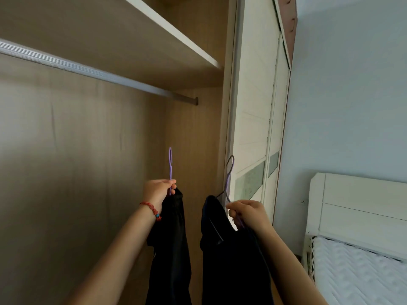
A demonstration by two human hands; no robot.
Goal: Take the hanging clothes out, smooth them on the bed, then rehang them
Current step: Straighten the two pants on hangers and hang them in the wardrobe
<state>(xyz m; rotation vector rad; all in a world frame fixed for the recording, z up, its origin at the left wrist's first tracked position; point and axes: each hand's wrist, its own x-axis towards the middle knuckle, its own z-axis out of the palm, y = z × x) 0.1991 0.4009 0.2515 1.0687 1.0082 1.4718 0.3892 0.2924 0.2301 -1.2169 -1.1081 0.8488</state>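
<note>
Hands (pixel 157 190) (pixel 250 213) grip hangers (pixel 170 164) (pixel 229 175); clothes (pixel 231 256) dangle

Quick headcount: two thin purple wire hangers, one with its hook straight up (pixel 170 164) and one tilted over toward the door (pixel 229 175). Two dark, near-black garments, one draped on each hanger: the left one (pixel 170 249) and the right one (pixel 231 256). Two bare hands, the left hand (pixel 157 191) and the right hand (pixel 248 213), one hanger in each. One red beaded bracelet (pixel 152 209) on the left wrist. One ribbed metal closet rail (pixel 88 70), one pale wooden shelf (pixel 136 38) above it. Two white sliding door panels (pixel 253 95). One white bed headboard (pixel 361 208), one white quilted mattress (pixel 361 274).
</note>
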